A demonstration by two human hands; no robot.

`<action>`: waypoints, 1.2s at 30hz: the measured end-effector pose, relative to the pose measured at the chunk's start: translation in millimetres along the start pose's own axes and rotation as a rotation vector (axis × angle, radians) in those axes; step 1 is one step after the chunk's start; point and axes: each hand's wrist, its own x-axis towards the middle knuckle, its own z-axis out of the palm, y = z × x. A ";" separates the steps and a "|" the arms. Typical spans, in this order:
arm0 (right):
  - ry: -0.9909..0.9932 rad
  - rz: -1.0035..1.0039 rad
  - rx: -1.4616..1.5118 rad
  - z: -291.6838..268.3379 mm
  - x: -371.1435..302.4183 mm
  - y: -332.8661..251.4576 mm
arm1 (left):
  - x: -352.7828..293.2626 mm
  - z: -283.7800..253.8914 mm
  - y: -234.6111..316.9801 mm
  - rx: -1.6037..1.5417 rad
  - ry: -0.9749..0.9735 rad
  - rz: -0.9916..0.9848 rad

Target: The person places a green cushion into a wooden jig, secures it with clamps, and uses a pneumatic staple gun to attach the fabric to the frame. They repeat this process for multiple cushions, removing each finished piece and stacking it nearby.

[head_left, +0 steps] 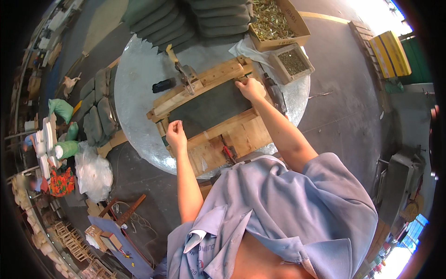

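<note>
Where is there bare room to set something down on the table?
Mostly left, between the table rim and the wooden jig; a smaller patch lies at the right rim, nearer than the tray. The far side is crowded: dark cushions, cardboard box.

Steeply down from the head it's looked: left hand (pixel 176 136) and right hand (pixel 252 89) are viewed from nearby, fisheye-wide.
</note>
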 end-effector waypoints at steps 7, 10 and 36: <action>0.259 -0.254 0.005 19.1 -18.3 28.1 | 58.7 -29.5 -11.1 0.387 -0.034 0.159; 0.378 -0.366 0.022 30.1 -26.2 30.4 | 61.3 -48.0 -18.5 0.352 0.065 0.096; 0.364 -0.355 0.032 28.5 -24.4 26.3 | 38.0 -38.0 -57.1 0.264 -0.155 0.351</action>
